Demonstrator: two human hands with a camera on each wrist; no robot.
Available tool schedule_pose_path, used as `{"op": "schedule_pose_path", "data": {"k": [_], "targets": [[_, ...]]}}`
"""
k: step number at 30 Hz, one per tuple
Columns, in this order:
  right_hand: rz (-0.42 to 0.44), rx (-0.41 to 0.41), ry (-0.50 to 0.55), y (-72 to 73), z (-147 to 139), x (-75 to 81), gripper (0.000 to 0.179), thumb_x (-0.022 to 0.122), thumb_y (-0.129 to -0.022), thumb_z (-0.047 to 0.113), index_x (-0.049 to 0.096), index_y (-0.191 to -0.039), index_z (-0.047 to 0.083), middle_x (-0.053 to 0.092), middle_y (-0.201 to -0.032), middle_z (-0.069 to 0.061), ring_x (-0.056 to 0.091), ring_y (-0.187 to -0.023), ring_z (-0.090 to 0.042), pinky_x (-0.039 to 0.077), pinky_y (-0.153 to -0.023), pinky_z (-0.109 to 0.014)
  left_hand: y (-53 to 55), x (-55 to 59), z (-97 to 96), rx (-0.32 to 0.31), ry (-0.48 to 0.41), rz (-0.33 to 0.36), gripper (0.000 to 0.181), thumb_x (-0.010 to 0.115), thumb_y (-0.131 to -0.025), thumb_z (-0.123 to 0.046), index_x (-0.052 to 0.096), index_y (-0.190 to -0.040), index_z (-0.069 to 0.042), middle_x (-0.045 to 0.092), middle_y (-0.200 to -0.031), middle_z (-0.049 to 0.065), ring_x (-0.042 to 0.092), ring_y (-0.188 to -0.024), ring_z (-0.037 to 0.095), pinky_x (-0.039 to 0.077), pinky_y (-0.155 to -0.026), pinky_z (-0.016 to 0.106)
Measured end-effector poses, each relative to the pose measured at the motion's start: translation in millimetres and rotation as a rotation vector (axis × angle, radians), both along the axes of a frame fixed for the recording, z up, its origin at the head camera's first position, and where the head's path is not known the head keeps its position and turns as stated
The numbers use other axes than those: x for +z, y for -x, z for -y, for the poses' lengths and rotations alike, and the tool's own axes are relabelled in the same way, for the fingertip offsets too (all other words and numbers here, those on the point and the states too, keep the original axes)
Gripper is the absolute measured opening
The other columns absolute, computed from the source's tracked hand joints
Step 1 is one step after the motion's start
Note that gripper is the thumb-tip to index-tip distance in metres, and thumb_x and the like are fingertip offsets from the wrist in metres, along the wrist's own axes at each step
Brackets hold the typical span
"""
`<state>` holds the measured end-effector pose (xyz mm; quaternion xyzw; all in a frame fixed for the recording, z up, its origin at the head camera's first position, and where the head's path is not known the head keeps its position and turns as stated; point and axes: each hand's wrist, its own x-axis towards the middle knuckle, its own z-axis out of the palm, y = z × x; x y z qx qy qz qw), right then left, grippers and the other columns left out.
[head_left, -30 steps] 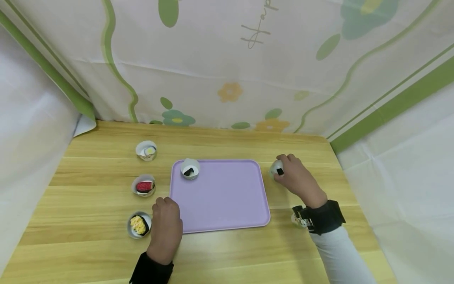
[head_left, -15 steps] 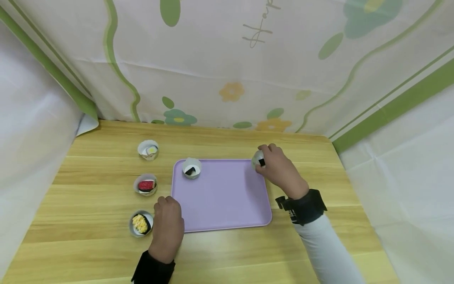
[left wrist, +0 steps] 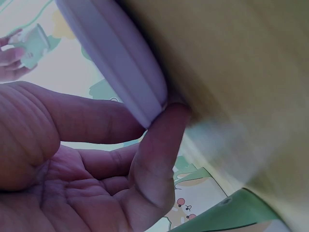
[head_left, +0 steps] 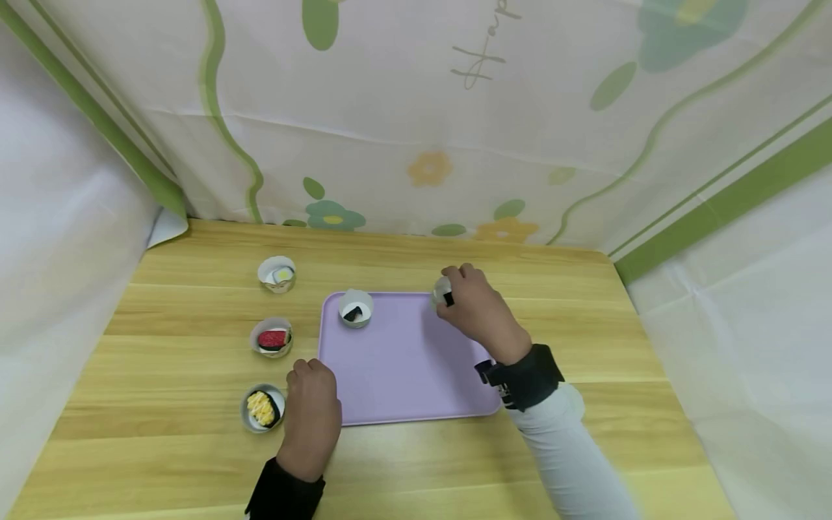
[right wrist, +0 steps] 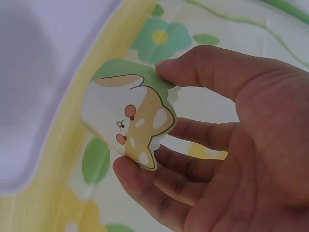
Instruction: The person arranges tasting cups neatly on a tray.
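My right hand (head_left: 479,310) pinches a paper baking cup (right wrist: 128,111) by its rim. A cartoon dog face on green decorates the cup's side, and a dark piece shows inside it in the head view. This cup is over the back right part of a lilac tray (head_left: 396,375). The tray's left front corner is between the thumb and a finger of my left hand (head_left: 313,419); the left wrist view shows the tray edge (left wrist: 120,63) pinched there. At the tray's back left corner stands another paper cup (head_left: 356,309) with a black-and-white rice-ball-like piece.
Left of the tray stand three paper cups in a column: one with an egg-like piece (head_left: 277,274), one with a red-topped sushi piece (head_left: 271,338), one with a yellow-topped sushi piece (head_left: 263,409). A pale round thing (head_left: 572,399) peeks from behind my right sleeve. Printed cloth (head_left: 364,130) backs the wooden table.
My right hand has carried the paper cup leftward, from beside the tray's right edge to over its back right part. The left hand stays at the tray corner.
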<state>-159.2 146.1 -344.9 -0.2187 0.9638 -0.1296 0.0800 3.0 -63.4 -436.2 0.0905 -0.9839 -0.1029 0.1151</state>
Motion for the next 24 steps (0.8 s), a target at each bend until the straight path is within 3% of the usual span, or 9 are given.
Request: {"op": "schedule_pose_path", "data": {"k": [4,16,24], "targets": [[0.028,0.013,-0.005,-2.5,17,-6.6,0.057,0.065,-0.085,0.026,0.050,-0.136,0.004,0.053,-0.121,-0.016,0.050,-0.102,-0.027,0.053,-0.072,-0.039,-0.2,-0.8,0.4,-0.007,0.016,0.012,0.014,0.065,-0.067,0.009,0.054,-0.074,0.014,0.047,-0.068,0.019,0.050,-0.063,0.031,0.047,-0.061,0.041],[-0.023,0.106,0.006,-4.7,49,-26.4,0.052,0.064,-0.086,0.025,0.052,-0.132,0.002,0.055,-0.115,-0.016,0.050,-0.097,-0.025,0.051,-0.068,-0.034,1.3,1.5,0.1,-0.007,0.018,0.055,0.015,0.067,-0.069,0.007,0.054,-0.075,0.013,0.047,-0.068,0.018,0.049,-0.066,0.030,0.046,-0.065,0.042],[-0.006,0.109,-0.007,-6.6,55,-40.7,0.054,0.067,-0.086,0.027,0.052,-0.132,0.002,0.056,-0.118,-0.017,0.052,-0.100,-0.026,0.053,-0.070,-0.036,0.3,0.5,-0.2,-0.021,0.085,0.020,0.011,0.065,-0.069,0.008,0.054,-0.070,0.009,0.046,-0.065,0.015,0.049,-0.064,0.028,0.045,-0.063,0.040]]}}
